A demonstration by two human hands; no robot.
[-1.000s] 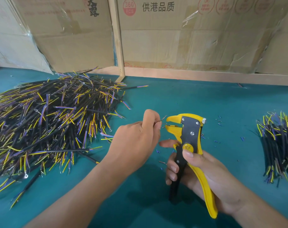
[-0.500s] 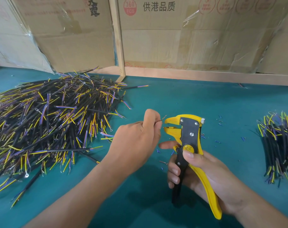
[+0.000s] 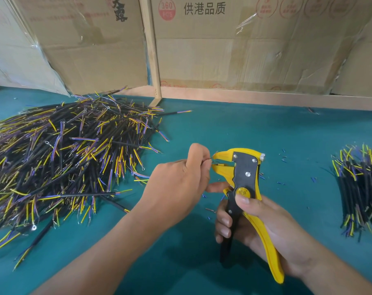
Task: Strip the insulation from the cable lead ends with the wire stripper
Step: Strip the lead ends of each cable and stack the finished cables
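Teal bench (image 3: pixel 234 128) backed by cardboard; unstripped pile (image 3: pixel 63 158) left, smaller bundle (image 3: pixel 359 188) right, sorted apart. Left hand (image 3: pixel 178 184) pinching a thin lead end (image 3: pixel 210 160), fed toward open jaws. Right hand (image 3: pixel 263 226) wrapped round wire stripper (image 3: pixel 244 177), handles spread, presumably ready to squeeze

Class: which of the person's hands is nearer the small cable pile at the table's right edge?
Right. The right hand lies beside that small pile; the left hand sits farther left.
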